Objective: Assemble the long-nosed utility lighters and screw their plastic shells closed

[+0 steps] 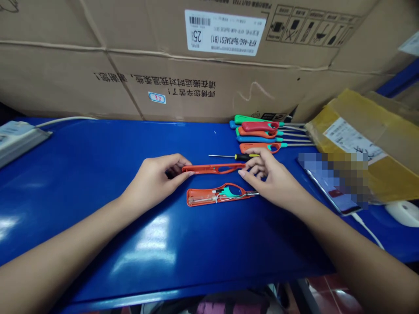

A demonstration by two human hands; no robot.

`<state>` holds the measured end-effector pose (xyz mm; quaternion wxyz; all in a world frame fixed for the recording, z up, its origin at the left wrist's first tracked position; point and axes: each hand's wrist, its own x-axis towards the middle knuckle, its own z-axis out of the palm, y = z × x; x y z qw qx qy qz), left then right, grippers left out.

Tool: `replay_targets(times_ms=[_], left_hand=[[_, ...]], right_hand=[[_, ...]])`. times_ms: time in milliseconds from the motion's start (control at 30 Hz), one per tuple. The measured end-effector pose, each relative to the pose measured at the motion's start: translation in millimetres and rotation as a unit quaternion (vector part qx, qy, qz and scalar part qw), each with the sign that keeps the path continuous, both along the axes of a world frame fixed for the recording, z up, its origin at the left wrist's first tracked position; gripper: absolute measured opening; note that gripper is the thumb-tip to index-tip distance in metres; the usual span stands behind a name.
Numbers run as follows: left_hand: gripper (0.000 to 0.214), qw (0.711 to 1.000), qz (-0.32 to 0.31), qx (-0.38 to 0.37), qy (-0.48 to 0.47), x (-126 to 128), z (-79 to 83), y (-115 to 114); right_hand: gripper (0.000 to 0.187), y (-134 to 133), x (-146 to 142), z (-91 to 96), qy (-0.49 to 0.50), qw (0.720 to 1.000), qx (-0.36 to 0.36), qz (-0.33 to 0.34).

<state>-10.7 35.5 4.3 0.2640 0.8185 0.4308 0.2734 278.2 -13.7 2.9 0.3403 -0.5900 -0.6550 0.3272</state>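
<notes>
Between my two hands is an orange lighter casing half, held level just above the blue table. My left hand pinches its left end between thumb and fingers. At the other end, my right hand grips the narrow tip beyond the trigger loop. Just below it lies the opened lighter half, with its green trigger, white wires and inner parts exposed and its metal rod pointing right, partly behind my right hand. A screwdriver with a black and yellow handle rests behind my right fingers.
Several long-necked lighters in different colours lie stacked at the back right, beside a yellow-taped parcel. A phone with a cable and a white mouse are on the right. A power strip sits far left; a large cardboard box stands behind.
</notes>
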Motion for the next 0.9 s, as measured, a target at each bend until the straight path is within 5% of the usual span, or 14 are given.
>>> replay_targets(times_ms=[233,400,567,767,900], left_hand=[[0.017,0.993,-0.008,0.121,0.004,2,8.8,-15],[0.04,0.997,-0.025,0.076,0.004,6,10.5,-21],[0.03,0.998,-0.037,0.057,0.0,7,14.3,-21],[0.035,0.981,-0.14,0.13,0.033,4,14.1,-23],[0.027,0.968,-0.153,0.186,0.07,5,14.8,-26]], right_hand=[[0.039,-2,2,20.9,0.126,0.989,-0.073,-0.027],[0.031,-5,6,36.0,0.18,0.982,-0.048,-0.044],[0.031,-10,8,41.4,0.155,0.985,-0.062,-0.035],[0.022,-13,8,40.3,0.098,0.993,-0.069,-0.008],[0.024,-12,8,41.1,0.122,0.989,-0.084,-0.005]])
